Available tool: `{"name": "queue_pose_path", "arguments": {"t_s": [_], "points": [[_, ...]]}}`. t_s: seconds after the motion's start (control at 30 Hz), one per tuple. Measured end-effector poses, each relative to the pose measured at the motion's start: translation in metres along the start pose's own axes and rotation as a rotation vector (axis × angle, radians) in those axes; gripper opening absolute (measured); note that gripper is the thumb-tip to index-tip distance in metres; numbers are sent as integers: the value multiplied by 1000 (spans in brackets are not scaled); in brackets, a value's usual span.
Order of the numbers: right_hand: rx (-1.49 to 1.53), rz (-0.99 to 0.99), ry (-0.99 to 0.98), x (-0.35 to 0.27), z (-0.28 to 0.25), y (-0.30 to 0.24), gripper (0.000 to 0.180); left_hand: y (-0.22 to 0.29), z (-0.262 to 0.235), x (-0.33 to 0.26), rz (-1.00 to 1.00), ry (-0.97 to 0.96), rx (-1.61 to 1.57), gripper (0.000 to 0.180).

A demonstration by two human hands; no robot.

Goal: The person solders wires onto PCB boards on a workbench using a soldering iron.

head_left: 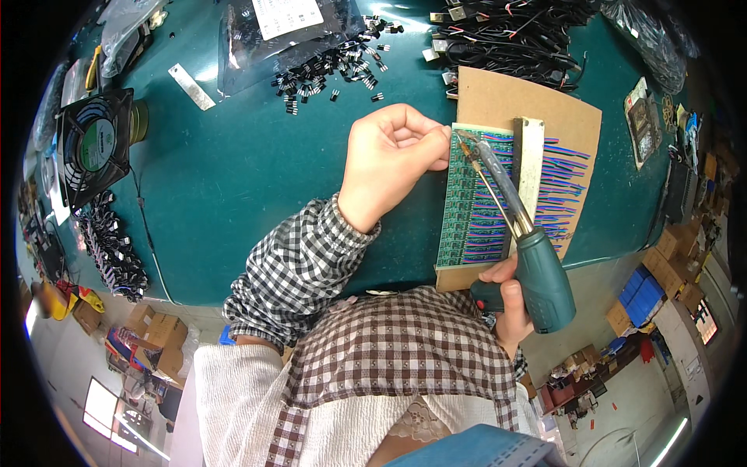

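My right hand grips a green soldering gun. Its metal barrel and thin feed tube slant up to the far left corner of a green circuit board panel. At that same corner, thumb and fingertips of my left hand are pinched together; whatever lies between them is hidden or too small to name. Rows of red, blue and black wires run off the panel's right side, with a pale flat bar lying across them. Panel and wires rest on a piece of brown cardboard.
Small black three-legged components lie heaped beside a dark plastic bag. Black cables are piled at the far right. A black fan stands at left, near a cable bundle. A metal strip lies on the green tabletop.
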State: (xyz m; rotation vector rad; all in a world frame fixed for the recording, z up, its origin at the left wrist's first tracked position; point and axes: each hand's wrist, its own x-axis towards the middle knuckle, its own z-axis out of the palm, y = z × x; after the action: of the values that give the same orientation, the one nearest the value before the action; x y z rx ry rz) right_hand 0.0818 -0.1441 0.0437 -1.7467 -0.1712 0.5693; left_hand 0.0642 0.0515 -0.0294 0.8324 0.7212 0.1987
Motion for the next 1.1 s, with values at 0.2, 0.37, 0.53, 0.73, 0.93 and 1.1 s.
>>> {"name": "queue_pose_path", "arguments": {"t_s": [0.2,0.37,0.53,0.73,0.93,1.1], "points": [[-4,10,-22,-1,1,-1,26,-1,0,0,-2,2,-4,12],[4,3,-4,0,2,-2,27,-1,1,0,-5,5,-7,12],[10,-3,14,0,2,-2,29,-2,1,-1,5,13,-10,11],[-1,-49,33,-2,-5,-3,35,-2,0,-4,36,6,35,9],[38,-28,56,-4,-9,-5,39,11,-1,-12,116,78,24,8],[55,-34,73,-2,-7,-7,40,20,-8,-24,137,119,161,7]]}}
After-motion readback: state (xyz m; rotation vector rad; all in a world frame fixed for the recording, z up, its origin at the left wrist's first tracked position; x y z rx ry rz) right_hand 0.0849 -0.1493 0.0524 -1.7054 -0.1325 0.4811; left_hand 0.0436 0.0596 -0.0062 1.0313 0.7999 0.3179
